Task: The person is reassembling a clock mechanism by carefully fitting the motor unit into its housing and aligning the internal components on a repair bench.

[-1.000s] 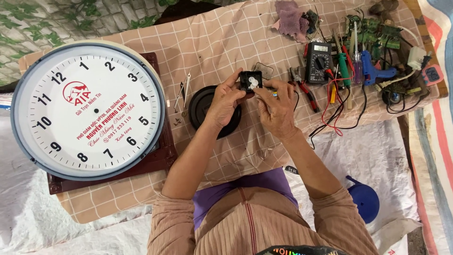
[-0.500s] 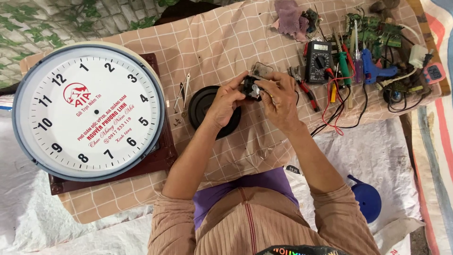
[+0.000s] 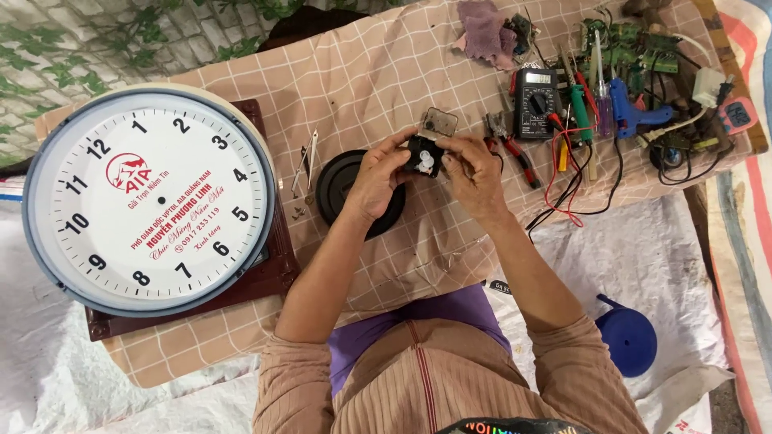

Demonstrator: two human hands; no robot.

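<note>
Both my hands meet over a chequered cloth and hold a small black clock movement (image 3: pixel 421 154) between them. My left hand (image 3: pixel 379 178) grips its left side. My right hand (image 3: pixel 473 171) pinches its right side, with fingers on the mechanism. A clear plastic cover (image 3: pixel 439 123) lies just beyond it. A round black dish (image 3: pixel 341 186) lies partly under my left hand. A large white wall clock face (image 3: pixel 149 201) with black numbers lies at the left on a dark red board (image 3: pixel 269 277).
Loose clock hands (image 3: pixel 308 161) and small screws lie left of the dish. Red-handled pliers (image 3: pixel 515 153), a multimeter (image 3: pixel 536 101), screwdrivers, a blue glue gun (image 3: pixel 631 112), circuit boards and wires crowd the far right. A purple rag (image 3: pixel 485 30) lies at the back. A blue funnel (image 3: pixel 627 337) lies near right.
My hands have turned the black movement slightly and closed in around it; the clear cover now lies apart beyond it. Nothing else has moved.
</note>
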